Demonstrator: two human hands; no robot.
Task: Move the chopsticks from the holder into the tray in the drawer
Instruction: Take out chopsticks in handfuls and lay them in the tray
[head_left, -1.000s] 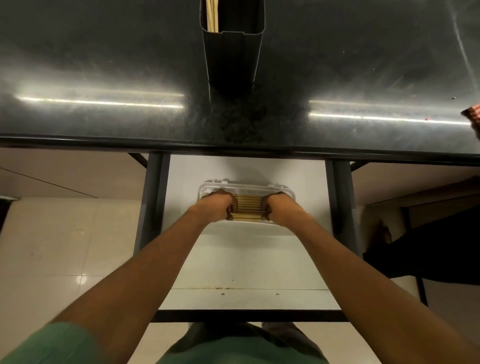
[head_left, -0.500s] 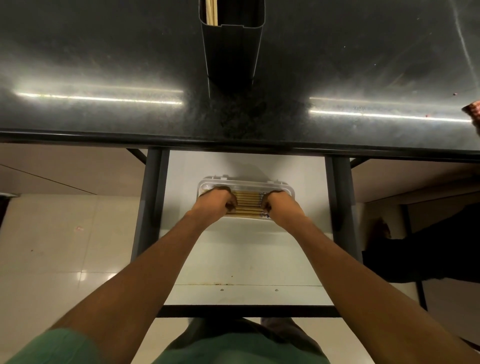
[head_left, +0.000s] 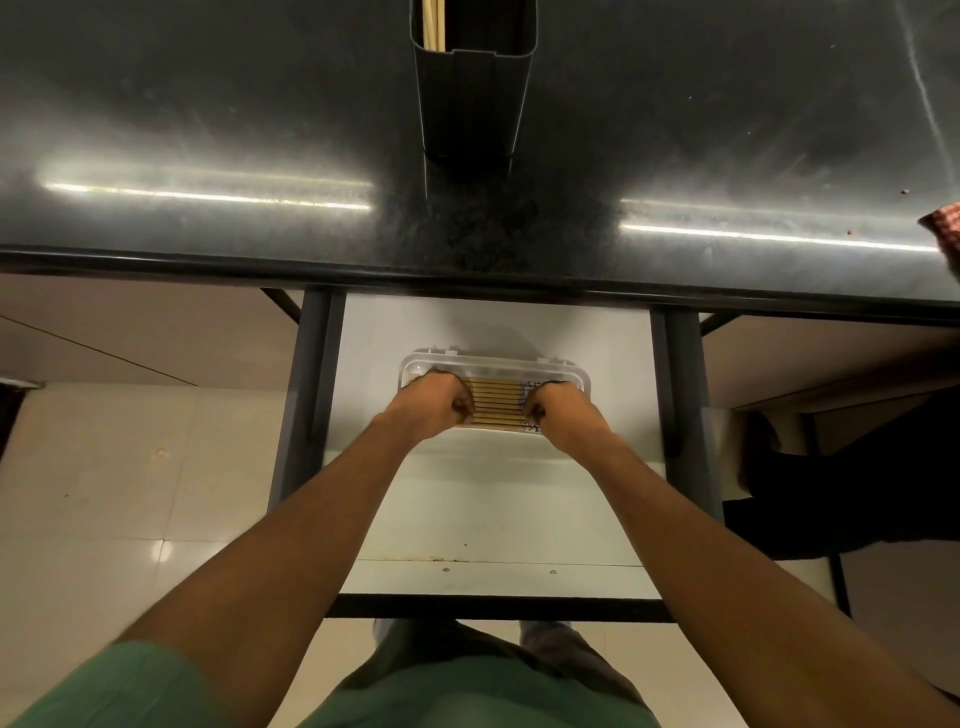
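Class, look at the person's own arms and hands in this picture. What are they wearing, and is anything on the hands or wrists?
Both forearms are bare from the short green sleeves down. The left hand and right hand wear no gloves, and no watch, bracelet or ring shows from this view. The same green cloth covers the torso at the bottom edge of the picture.

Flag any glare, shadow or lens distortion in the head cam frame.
Head view: two bright light streaks glare off the dark countertop; the holder throws a dark reflection toward the edge; wide-angle stretch enlarges the forearms; chopsticks in the tray stay sharp between left hand and right hand.
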